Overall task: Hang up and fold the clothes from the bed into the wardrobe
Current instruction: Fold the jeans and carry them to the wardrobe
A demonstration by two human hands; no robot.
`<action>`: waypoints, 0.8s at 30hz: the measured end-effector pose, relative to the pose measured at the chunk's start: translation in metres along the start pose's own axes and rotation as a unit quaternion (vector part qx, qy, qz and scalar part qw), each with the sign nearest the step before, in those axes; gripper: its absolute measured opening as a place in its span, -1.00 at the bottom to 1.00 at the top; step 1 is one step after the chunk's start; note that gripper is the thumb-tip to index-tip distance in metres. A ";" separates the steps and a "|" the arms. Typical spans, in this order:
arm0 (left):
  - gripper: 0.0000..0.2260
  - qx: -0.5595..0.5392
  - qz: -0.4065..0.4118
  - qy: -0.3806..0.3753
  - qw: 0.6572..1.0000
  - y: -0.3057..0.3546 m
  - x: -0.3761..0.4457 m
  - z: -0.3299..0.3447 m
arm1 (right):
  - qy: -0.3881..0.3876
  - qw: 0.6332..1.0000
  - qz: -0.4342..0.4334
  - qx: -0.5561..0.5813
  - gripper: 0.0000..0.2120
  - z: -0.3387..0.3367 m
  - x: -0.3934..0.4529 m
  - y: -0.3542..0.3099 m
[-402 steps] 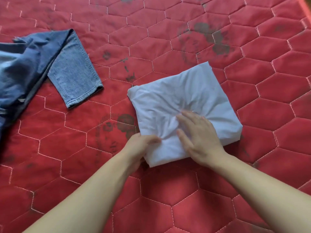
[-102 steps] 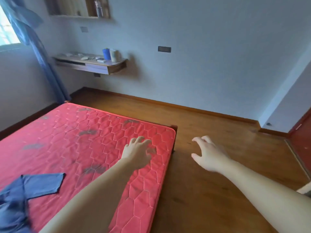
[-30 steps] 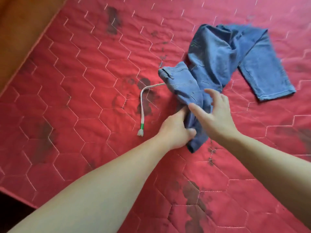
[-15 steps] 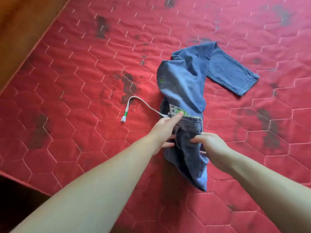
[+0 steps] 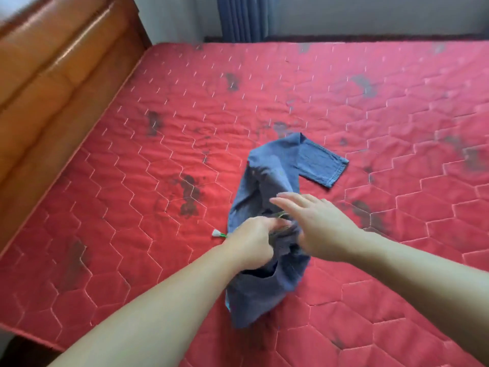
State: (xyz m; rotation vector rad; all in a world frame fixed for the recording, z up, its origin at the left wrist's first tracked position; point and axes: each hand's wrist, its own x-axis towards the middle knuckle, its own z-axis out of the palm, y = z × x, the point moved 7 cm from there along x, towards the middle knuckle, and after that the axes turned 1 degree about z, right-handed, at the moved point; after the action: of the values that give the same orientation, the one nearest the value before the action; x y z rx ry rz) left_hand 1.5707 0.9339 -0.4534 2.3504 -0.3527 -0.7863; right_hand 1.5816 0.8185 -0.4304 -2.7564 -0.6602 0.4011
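The red quilted mattress [image 5: 344,107] fills nearly the whole view, with a wooden headboard [image 5: 53,75] along its left side and a blue curtain [image 5: 242,18] hanging past the far edge. The jeans [image 5: 267,181] lie bunched near the middle of the mattress, one leg folded out to the right with its hem flat on the quilting, the rest crumpled toward the person. The left hand [image 5: 254,247] has its fingers curled into the denim near the waistband, gripping a gathered fold, while the right hand [image 5: 317,229] hovers just over the same spot with fingers straight and spread, holding nothing; motion blur hides whether its palm touches the cloth. A white drawstring tip [image 5: 218,234] with a green band pokes out just left of the left hand. The likely trouble is that lifting by one bunched handful leaves the legs twisted, so any fold comes out lopsided, and the loose drawstring could snag or trail. There is open mattress on every side of the jeans for spreading them flat, most of it to the right and beyond; the near-left corner of the bed drops off not far from the left forearm.
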 end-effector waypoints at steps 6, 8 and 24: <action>-0.50 0.161 0.097 0.099 0.977 0.097 -0.039 -0.129 | -0.071 0.995 -0.002 -0.069 -0.84 -0.105 0.010 -0.028; -0.51 0.160 0.125 0.143 0.969 0.132 -0.059 -0.172 | -0.021 0.998 0.016 -0.061 -0.95 -0.153 0.009 -0.034; -0.71 -0.008 0.300 0.485 0.821 0.340 -0.178 -0.407 | 0.247 0.960 0.054 0.118 -0.56 -0.443 -0.052 -0.053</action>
State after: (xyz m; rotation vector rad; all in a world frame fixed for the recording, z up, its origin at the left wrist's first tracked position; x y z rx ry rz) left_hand 1.6639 0.9437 0.0985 2.0923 -0.5582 0.7044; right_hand 1.6612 0.7492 0.0064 -2.5178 -0.3108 -0.1808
